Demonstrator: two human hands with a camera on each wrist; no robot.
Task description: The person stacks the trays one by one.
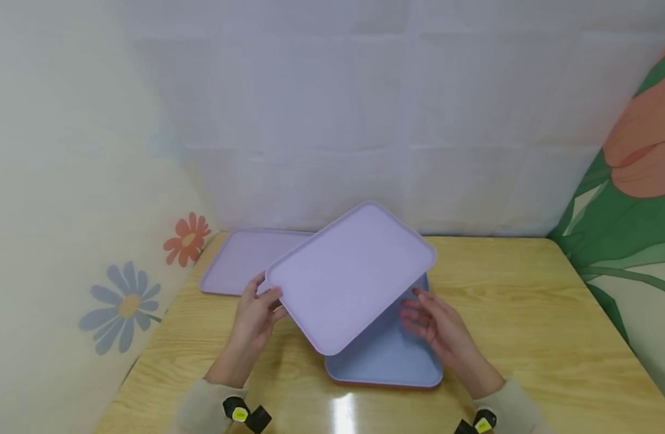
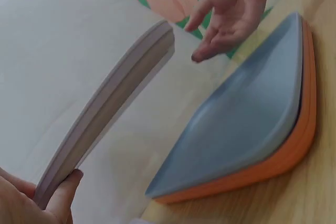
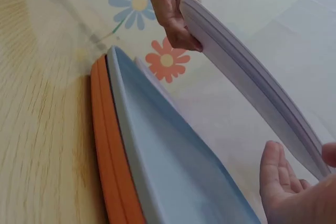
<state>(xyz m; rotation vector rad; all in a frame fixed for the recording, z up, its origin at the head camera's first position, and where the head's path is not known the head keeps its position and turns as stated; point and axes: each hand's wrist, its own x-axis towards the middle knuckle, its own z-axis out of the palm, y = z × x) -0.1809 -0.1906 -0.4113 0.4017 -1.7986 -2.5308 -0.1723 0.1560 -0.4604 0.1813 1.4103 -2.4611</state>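
Note:
A light purple tray (image 1: 354, 277) is held up at a tilt above the table. My left hand (image 1: 256, 310) pinches its left corner between thumb and fingers. Layered lines run along its edge in the right wrist view; whether it is one tray or more, I cannot tell. Just off its right side is my right hand (image 1: 435, 322), fingers loosely spread and holding nothing; the left wrist view shows a gap between them. Beneath lies a blue tray (image 1: 397, 355), stacked on orange trays (image 3: 107, 145). Another purple tray (image 1: 234, 265) lies flat at the back left, partly hidden by the raised one.
Everything stands on a wood-grain table (image 1: 527, 325). A white cloth (image 1: 332, 108) hangs behind its back edge. Walls with painted flowers (image 1: 128, 306) flank it on both sides. Each wrist wears a black strap with a small device (image 1: 245, 413).

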